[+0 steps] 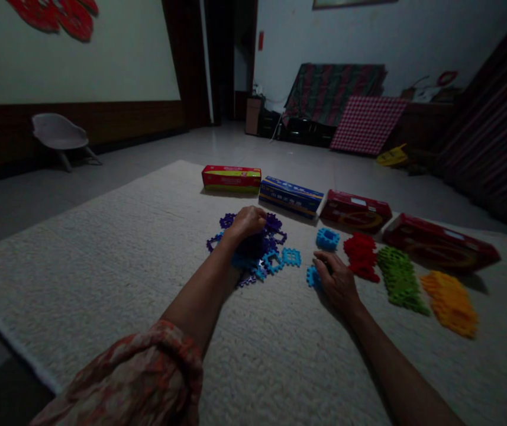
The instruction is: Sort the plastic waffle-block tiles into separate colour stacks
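Lying seemingly under right grip point(336, 283): blue piece point(311, 277)

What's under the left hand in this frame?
Purple toothed pieces show around the left hand, with light-blue pieces on the near side. Whatever lies directly beneath the palm is covered and cannot be seen.

The mat point(115, 248) lies on the floor point(147, 148); on it, the pile point(257, 245), under the left hand point(249, 222); right of that, the right hand point(337, 281) by a piece point(312, 277), a stack point(328, 238) behind; farther right, three heaps point(399, 278) in a row; behind these, four boxes point(291, 196) in line; beyond the mat, left, a chair point(60, 131).
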A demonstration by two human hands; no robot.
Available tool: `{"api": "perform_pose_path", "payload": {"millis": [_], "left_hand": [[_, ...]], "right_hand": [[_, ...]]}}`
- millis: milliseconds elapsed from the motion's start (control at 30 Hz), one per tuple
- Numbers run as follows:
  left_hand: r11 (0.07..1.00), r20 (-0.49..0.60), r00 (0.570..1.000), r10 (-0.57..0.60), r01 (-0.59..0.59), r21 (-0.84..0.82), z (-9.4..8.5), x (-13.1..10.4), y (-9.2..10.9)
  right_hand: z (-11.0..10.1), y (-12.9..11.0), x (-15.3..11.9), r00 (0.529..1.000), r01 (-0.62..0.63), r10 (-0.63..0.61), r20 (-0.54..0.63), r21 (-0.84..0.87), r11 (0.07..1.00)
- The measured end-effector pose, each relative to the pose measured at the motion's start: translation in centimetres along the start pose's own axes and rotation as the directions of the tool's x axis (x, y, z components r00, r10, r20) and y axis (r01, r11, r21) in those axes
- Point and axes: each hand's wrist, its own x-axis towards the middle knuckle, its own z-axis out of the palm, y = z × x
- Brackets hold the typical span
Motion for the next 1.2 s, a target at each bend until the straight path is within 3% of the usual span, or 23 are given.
{"api": "perform_pose_path", "payload": {"millis": [133, 233, 433, 600, 700, 800, 967, 1067, 1200], "left_hand": [[0.977, -0.065, 0.986, -0.151, 0.159, 0.145, -1.3, -1.9, -3.8], [0.960, -0.063, 0.978, -0.199, 0.207, 0.189, -1.5, -3.7, -6.2], [0.956, -0.048, 0.970, -0.240, 0.245, 0.162, -0.8, -5.5, -8.2], [0.958, -0.108, 0.960, -0.258, 0.269, 0.101, 0.6, -5.8, -8.0], [0.958, -0.155, 0.950, -0.271, 0.282, 0.054, 0.9, -6.0, -7.9], [0.952, -0.198, 0.936, -0.293, 0.304, 0.027, 0.4, -6.0, -7.8], [0.963, -0.272, 0.925, -0.266, 0.264, -0.045, -1.2, -5.3, -7.2], [0.968, -0.271, 0.929, -0.252, 0.236, -0.091, -1.3, -4.9, -5.8], [0.984, -0.162, 0.977, -0.139, 0.117, -0.136, 0.9, -4.7, -2.1]], "right_hand": [[0.5, 0.1, 0.1, 0.998, 0.012, -0.016, -0.065, -0.052, 0.999], [0.7, -0.1, -0.2, 0.995, 0.033, -0.041, -0.087, -0.100, 0.994], [0.1, -0.6, -1.8, 0.994, 0.021, -0.040, -0.105, -0.178, 0.984], [-0.1, -1.3, -3.3, 0.991, -0.046, 0.017, -0.129, -0.227, 0.973], [0.3, -2.0, -3.8, 0.997, -0.051, 0.033, -0.067, -0.279, 0.959], [0.8, -2.7, -4.0, 0.999, -0.012, 0.027, 0.037, -0.360, 0.933], [1.4, -3.4, -4.0, 0.995, -0.093, 0.100, -0.005, -0.415, 0.905], [1.3, -3.4, -4.0, 0.994, -0.103, 0.104, -0.019, -0.384, 0.917], [1.2, -3.1, -4.0, 0.993, -0.112, 0.095, -0.065, -0.331, 0.937]]}}
